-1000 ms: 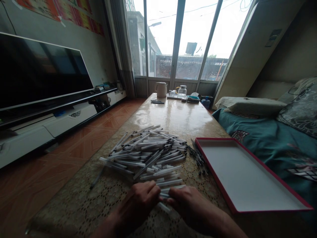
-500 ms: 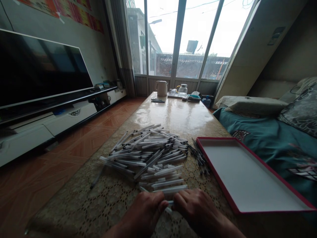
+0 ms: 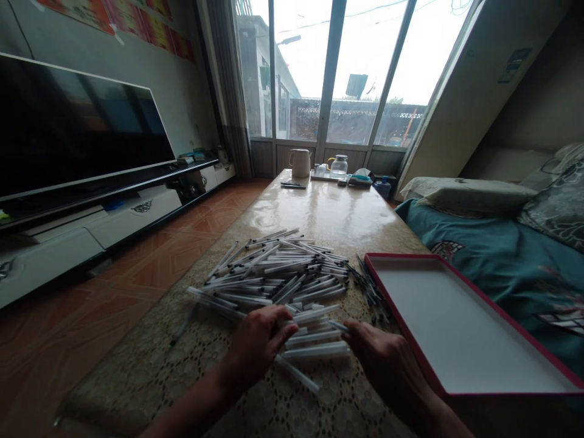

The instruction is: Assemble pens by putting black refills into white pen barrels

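Pinching a pen piece point(image 3: 337, 326), right hand point(image 3: 382, 350) nearly closed

Your counter point(image 3: 328, 213) bears the pile of pens point(image 3: 285, 266); to the pile's right lies the tray point(image 3: 469, 328), well behind it stands the jug point(image 3: 300, 164), and off to its left, the television point(image 3: 82, 128).

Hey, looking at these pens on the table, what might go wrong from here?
The right hand pinches a slim pale piece, which might slip from the fingertips. The loose pen lying apart, left of the pile of pens, could roll toward the left edge of the table if bumped. The thin black pieces lie close beside the tray; nudging it might scatter them.
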Demonstrator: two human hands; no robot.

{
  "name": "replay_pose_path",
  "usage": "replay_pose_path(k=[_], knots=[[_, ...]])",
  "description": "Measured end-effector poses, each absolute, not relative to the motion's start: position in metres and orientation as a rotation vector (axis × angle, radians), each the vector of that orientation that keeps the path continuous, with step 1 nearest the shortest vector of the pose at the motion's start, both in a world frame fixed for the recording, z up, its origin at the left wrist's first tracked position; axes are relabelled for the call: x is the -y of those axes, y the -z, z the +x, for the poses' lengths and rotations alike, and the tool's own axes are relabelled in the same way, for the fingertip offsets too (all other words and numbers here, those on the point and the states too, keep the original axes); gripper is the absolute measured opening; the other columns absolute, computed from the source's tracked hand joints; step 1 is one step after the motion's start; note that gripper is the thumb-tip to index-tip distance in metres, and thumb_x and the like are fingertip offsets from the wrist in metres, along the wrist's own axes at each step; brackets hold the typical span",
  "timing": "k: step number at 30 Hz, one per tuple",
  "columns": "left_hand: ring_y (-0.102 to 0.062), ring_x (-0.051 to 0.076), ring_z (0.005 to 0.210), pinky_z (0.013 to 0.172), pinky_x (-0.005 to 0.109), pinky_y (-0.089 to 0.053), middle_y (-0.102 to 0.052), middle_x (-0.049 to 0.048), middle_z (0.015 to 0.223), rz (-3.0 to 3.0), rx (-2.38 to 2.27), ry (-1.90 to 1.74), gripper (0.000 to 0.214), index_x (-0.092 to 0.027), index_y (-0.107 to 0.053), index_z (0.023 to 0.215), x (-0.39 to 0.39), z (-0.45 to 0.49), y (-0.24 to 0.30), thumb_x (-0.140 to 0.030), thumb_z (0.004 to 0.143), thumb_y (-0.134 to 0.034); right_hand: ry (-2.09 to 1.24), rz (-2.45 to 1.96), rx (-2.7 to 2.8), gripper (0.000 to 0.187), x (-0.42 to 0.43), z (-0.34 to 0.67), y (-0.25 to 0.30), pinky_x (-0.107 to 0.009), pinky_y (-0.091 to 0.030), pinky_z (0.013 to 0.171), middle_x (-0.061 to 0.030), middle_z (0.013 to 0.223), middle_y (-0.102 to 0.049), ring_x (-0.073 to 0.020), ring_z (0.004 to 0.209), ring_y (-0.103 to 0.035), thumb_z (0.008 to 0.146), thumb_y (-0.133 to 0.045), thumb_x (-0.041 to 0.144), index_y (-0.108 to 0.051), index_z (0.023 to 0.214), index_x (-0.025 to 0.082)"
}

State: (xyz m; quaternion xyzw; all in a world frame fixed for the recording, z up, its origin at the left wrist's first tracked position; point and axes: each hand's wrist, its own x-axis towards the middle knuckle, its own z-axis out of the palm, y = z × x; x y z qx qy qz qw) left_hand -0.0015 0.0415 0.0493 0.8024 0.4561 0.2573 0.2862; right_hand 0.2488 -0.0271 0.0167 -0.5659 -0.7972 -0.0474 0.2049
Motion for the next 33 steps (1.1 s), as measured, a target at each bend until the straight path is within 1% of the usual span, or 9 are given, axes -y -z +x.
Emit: replay_pose_path(k=[2,7,9,11,15,19,22,27,33], knots=[[-0.058,0.018,0.068,0.064,0.026,-0.042,-0.065,0.0028,0.079,2.242,-1.223,-0.738,0.014,-0.020,-0.067,0.087,-0.052,0.013,-0.047,-0.029,0.081,-0.058,0.100,-1.659,2.162,0.029,0.024,0.242,-0.014,-0.023,-0.032,0.046,-0.0017,0.069,-0.064,-0.0163,0.054,-0.062,0.099,-0.029,0.033,-0.055,0.095,0.022],[-0.059,0.016,0.067,0.067,0.029,-0.045,-0.063,0.0047,0.086,2.284,-1.180,-0.848,0.030,-0.019,-0.065,0.107,-0.068,0.025,-0.044,-0.018,0.078,-0.059,0.055,-1.673,2.009,0.035,0.021,0.240,-0.010,-0.024,-0.031,0.046,-0.0015,0.063,-0.062,-0.0167,0.051,-0.062,0.099,-0.025,0.034,-0.047,0.074,0.022],[-0.058,0.015,0.063,0.065,0.029,-0.045,-0.063,0.0057,0.087,2.164,-1.194,-0.930,0.027,-0.017,-0.066,0.104,-0.064,0.023,-0.045,-0.019,0.079,-0.058,-0.012,-1.657,1.988,0.034,0.021,0.241,-0.011,-0.024,-0.031,0.046,-0.0007,0.063,-0.062,-0.0157,0.050,-0.060,0.099,-0.026,0.033,-0.046,0.073,0.023],[-0.056,0.013,0.057,0.057,0.027,-0.045,-0.063,0.0050,0.080,1.926,-1.161,-0.946,0.023,-0.014,-0.067,0.099,-0.053,0.021,-0.045,-0.024,0.080,-0.058,-0.117,-1.648,1.996,0.030,0.022,0.238,-0.015,-0.024,-0.032,0.048,-0.0003,0.064,-0.062,-0.0153,0.052,-0.060,0.098,-0.029,0.033,-0.047,0.076,0.023],[-0.050,0.010,0.045,0.043,0.022,-0.038,-0.059,0.0000,0.058,1.361,-0.989,-0.816,0.038,-0.010,-0.066,0.101,-0.027,0.026,-0.038,-0.037,0.075,-0.066,-0.219,-1.629,2.038,0.023,0.019,0.218,-0.026,-0.023,-0.035,0.051,-0.0010,0.065,-0.064,-0.0170,0.058,-0.062,0.095,-0.039,0.035,-0.048,0.079,0.022],[-0.045,0.006,0.043,0.043,0.019,-0.035,-0.061,0.0003,0.061,1.053,-0.852,-0.870,0.039,-0.011,-0.070,0.091,-0.017,0.032,-0.026,-0.041,0.066,-0.075,-0.307,-1.520,2.115,0.028,0.018,0.193,-0.044,-0.022,-0.038,0.055,-0.0022,0.072,-0.066,-0.0165,0.063,-0.064,0.098,-0.034,0.037,-0.054,0.086,0.021],[-0.049,0.007,0.048,0.045,0.019,-0.039,-0.063,0.0011,0.061,0.970,-0.814,-0.938,0.034,-0.012,-0.072,0.084,-0.020,0.032,-0.017,-0.039,0.064,-0.078,-0.428,-1.390,2.095,0.030,0.018,0.184,-0.051,-0.022,-0.041,0.063,-0.0023,0.081,-0.067,-0.0156,0.073,-0.064,0.099,-0.030,0.035,-0.057,0.098,0.022],[-0.059,0.010,0.053,0.049,0.018,-0.046,-0.066,0.0008,0.059,0.792,-0.771,-1.194,0.029,-0.014,-0.070,0.079,-0.028,0.025,-0.010,-0.038,0.065,-0.078,-0.623,-1.431,1.778,0.046,0.015,0.196,-0.038,-0.021,-0.039,0.056,-0.0003,0.063,-0.059,-0.0124,0.056,-0.055,0.099,-0.024,0.041,-0.054,0.072,0.019],[-0.066,0.013,0.058,0.056,0.022,-0.054,-0.072,0.0032,0.077,0.651,-0.774,-1.307,0.025,-0.015,-0.066,0.078,-0.030,0.023,-0.009,-0.035,0.068,-0.077,-0.886,-1.355,1.574,0.043,0.013,0.210,-0.013,-0.019,-0.032,0.046,0.0041,0.053,-0.046,-0.0092,0.045,-0.043,0.096,-0.031,0.046,-0.051,0.070,0.018]])
